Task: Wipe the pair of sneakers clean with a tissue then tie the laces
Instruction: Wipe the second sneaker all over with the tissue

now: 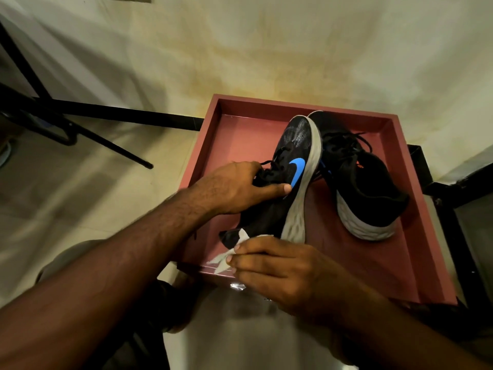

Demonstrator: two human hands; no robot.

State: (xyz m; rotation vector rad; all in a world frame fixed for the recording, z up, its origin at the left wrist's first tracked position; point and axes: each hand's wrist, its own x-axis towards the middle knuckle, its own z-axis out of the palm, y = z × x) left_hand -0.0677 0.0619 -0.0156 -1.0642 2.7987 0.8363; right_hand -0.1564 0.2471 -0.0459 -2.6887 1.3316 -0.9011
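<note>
With the left hand [234, 188] clamping the tilted sneaker [288, 182] by its laced top above the red tray [240, 134], the right hand's fingers [256, 260] should keep the tissue [226, 256] pinched flat and stroke along the heel, while the other sneaker [365, 182] waits in the tray.

Left hand [234, 188] grips the near sneaker [288, 180] by its laced top, tipped on its side over the red tray [240, 134]. Right hand [282, 271] presses a white tissue [226, 256] at the heel, near the tray's front edge. Second sneaker [365, 188] sits upright alongside, laces loose.
</note>
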